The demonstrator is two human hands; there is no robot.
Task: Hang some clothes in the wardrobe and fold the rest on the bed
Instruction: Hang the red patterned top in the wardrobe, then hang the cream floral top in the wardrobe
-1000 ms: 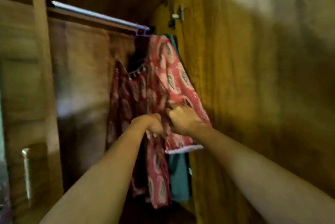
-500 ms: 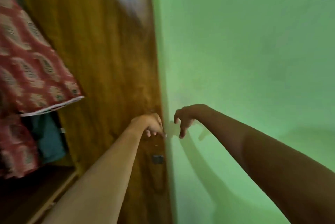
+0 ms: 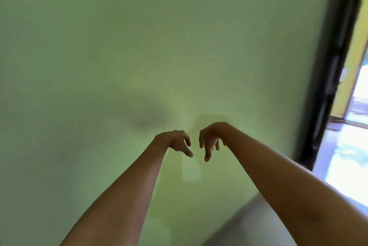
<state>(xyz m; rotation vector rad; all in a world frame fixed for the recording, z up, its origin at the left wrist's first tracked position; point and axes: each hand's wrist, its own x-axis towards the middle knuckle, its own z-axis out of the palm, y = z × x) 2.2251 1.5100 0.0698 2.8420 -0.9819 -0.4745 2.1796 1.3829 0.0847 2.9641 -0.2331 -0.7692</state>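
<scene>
No clothes anywhere in view, and no wardrobe or bed either; impossible to say from here where the garments lie. Nearest to the task, only the left grip (image 3: pixel 175 141) and the right grip (image 3: pixel 210 140), raised side by side in mid-air at arm's length, near each other but not touching. Both empty: fingers apart and loosely drooping, tips downward, clamped on nothing. Behind them, a plain green wall (image 3: pixel 139 46), with soft shadows on it and a paler rectangular patch just below the grips, too blurred to name. Farther right, a dark door frame (image 3: pixel 334 86) slanting down the right side of the view, and beyond it a bright doorway (image 3: pixel 348 156) full of daylight. At the bottom right, a grey surface (image 3: pixel 258 224), floor or something else, hard to tell. Judging by the empty grips and the task, probably a gap between garments, with nothing yet picked up. Calls next for finding the remaining clothes, taking one piece by shoulders or waistband with both grips, and choosing between hanger and fold on the bed. Little risk here beyond grabbing two pieces at once.
</scene>
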